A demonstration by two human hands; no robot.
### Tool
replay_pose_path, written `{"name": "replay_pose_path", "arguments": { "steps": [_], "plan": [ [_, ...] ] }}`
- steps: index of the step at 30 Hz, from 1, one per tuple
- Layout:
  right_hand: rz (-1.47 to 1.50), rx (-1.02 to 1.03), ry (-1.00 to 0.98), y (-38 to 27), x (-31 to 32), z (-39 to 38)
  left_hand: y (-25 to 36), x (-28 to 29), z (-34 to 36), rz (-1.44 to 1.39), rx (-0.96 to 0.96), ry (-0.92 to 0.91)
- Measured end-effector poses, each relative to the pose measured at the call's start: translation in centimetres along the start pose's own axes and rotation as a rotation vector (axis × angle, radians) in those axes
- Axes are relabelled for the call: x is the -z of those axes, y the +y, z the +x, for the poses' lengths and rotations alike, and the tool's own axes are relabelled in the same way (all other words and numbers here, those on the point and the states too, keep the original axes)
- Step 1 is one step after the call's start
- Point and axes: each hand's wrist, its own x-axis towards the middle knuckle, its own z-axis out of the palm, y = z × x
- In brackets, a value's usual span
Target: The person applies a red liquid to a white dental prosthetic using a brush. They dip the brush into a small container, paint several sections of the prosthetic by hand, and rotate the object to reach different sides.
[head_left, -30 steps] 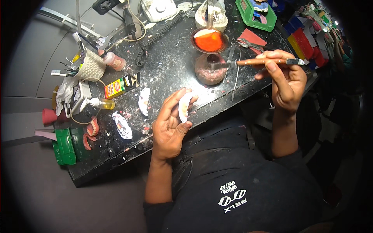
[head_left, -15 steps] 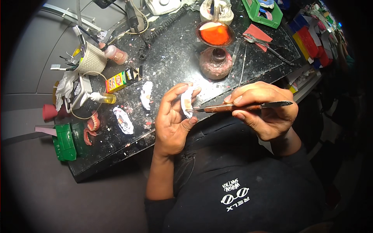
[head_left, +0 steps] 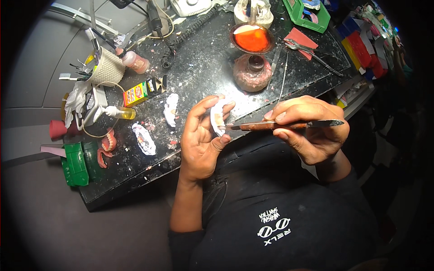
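Seen from above: a black bench, slanting across the upper view, dusted with white and pink scraps. At its near edge, two bare hands. Right hand: curled, thumb and fingers pinched round the handle of a knife; a second ago up beside the burner, now lower and further left, close to the other hand. Left hand: half open, palm up, fingers and thumb holding a white cast; hardly changed since then. Toward the upper left, a cream basket packed with brushes and tools. Beyond the hands, a round burner with a dark cap, no longer crossed by the knife. Just past it, a dish of glowing red material. Left of centre, a yellow, red and green carton on its side. Then the knife, lying almost level, tip at the right edge of the cast, apparently touching, much as half a second ago. The cast itself: upright, curved, tan inside, just over the bench's edge. Smaller still, further left, pink dentures near a green box.
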Motion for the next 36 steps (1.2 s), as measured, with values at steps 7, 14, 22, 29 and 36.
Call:
{"name": "replay_pose_path", "arguments": {
  "steps": [7,14,22,29,36],
  "plan": [
    [0.089,0.005,0.351,0.7,1.8,0.0,0.1,-0.6,0.1,0.020,0.001,0.061],
    [-0.122,-0.078,0.524,3.4,3.9,1.3,-0.1,-0.1,-0.1,-0.008,-0.023,0.008],
    [-0.027,-0.125,0.533,2.9,4.0,1.5,-0.1,-0.1,-0.1,0.002,-0.017,0.022],
    [0.268,-0.229,0.277,0.5,2.0,-0.1,-0.1,-0.1,0.0,-0.012,-0.010,-0.025],
    [0.195,-0.109,0.111,1.0,0.1,-0.2,0.1,-0.2,0.0,-0.032,0.006,-0.029]
  ]
}}
